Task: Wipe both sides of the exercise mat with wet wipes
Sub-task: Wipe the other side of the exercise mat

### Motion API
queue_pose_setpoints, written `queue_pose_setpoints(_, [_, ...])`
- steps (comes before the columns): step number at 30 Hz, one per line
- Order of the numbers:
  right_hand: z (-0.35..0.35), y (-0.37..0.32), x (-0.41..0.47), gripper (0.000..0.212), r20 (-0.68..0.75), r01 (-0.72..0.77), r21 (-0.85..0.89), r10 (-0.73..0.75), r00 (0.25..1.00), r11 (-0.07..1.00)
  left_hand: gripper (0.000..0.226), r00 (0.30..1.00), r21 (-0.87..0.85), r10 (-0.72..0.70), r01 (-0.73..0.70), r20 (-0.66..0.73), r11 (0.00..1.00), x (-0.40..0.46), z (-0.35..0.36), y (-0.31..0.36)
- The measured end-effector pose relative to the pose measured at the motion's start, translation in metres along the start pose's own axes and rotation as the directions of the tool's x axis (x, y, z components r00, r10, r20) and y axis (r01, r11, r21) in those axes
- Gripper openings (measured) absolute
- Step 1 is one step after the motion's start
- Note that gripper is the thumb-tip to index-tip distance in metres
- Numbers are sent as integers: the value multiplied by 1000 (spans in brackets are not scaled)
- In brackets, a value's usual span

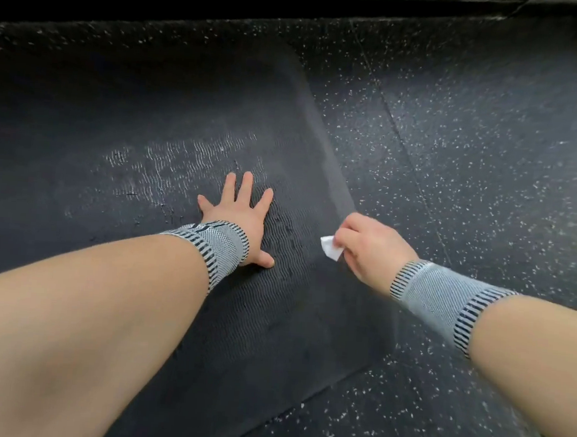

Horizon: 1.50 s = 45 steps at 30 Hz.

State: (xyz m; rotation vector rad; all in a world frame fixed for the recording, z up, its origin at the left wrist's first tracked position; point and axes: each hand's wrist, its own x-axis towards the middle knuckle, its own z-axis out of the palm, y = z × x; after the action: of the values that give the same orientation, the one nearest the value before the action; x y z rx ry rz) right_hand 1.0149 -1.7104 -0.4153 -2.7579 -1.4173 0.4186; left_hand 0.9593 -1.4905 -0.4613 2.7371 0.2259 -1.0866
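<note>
The dark exercise mat (151, 113) lay flat on the speckled black floor (473, 146), its ribbed surface showing pale damp streaks (182, 156) toward its middle. The left hand (242, 218) pressed flat on the mat near its right edge, fingers straight and spread, grasping nothing. The right hand (367, 247) sat just past that same edge of the mat, fingers curled around a small white wet wipe (331, 248) whose corner stuck out toward the mat. Both wrists wore grey striped wrist bands (217, 244).
</note>
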Motion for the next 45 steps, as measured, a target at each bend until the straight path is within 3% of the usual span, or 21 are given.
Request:
queue_pose_setpoints(4, [-29, -5, -5, 18, 28, 99, -63, -97, 995, 993, 126, 999, -20, 14, -13, 37, 1000, -4, -8, -1])
queue_pose_setpoints(9, [14, 12, 5, 28, 113, 261, -80, -251, 961, 962, 93, 999, -63, 6, -9, -44, 998, 1, -2, -4])
queue_pose_setpoints(13, [47, 20, 56, 24, 26, 345, -25, -345, 938, 938, 85, 992, -16, -42, 41, -121, 999, 4, 11, 2])
queue_pose_setpoints(16, [30, 25, 113, 12, -63, 272, -18, -273, 960, 962, 83, 988, -32, -79, 76, -129, 997, 5, 15, 3])
queue_pose_setpoints(19, [26, 37, 131, 20, -38, 219, -44, -221, 975, 975, 75, 981, -81, -110, 98, -158, 992, 6, 14, 6])
queue_pose_setpoints(22, [40, 41, 84, 19, -82, 484, 9, -482, 873, 875, 69, 968, -141, -158, 131, -195, 981, 7, 14, 8])
queue_pose_setpoints(24, [46, 45, 38, 17, 19, 662, 66, -664, 747, 747, 70, 961, -189, -188, 150, -204, 970, 8, 13, 14])
queue_pose_setpoints(26, [46, 52, 22, 9, 93, 731, 81, -735, 671, 678, 73, 954, -229, -227, 180, -198, 956, 10, 10, 19])
queue_pose_setpoints(28, [44, 58, 43, 7, 81, 690, 30, -690, 719, 723, 74, 942, -249, -269, 217, -199, 944, 12, 6, 25])
queue_pose_setpoints(30, [39, 65, 79, 11, -38, 491, -14, -491, 870, 871, 73, 928, -254, -301, 244, -218, 936, 14, 2, 32])
queue_pose_setpoints(32, [38, 74, 95, 13, -61, 287, -9, -287, 956, 958, 74, 922, -261, -316, 256, -224, 931, 16, 0, 36])
queue_pose_setpoints(34, [41, 80, 71, 14, -42, 337, -6, -337, 940, 941, 75, 923, -267, -317, 256, -218, 929, 16, -2, 37])
queue_pose_setpoints(37, [49, 89, 7, 12, 47, 564, 21, -564, 824, 826, 74, 927, -273, -312, 251, -209, 929, 16, -4, 34])
queue_pose_setpoints(39, [48, 98, -1, 19, 104, 613, 37, -613, 783, 789, 74, 924, -287, -316, 249, -215, 925, 17, -5, 33])
queue_pose_setpoints(41, [44, 102, 27, 18, 85, 548, 2, -547, 833, 836, 74, 923, -293, -312, 241, -226, 925, 18, -6, 32])
queue_pose_setpoints(43, [35, 100, 70, 13, -13, 369, -33, -370, 929, 929, 74, 926, -287, -304, 235, -223, 928, 17, -6, 32])
queue_pose_setpoints(45, [32, 100, 94, 15, -43, 232, -8, -232, 972, 973, 75, 931, -278, -294, 231, -215, 933, 16, -6, 31])
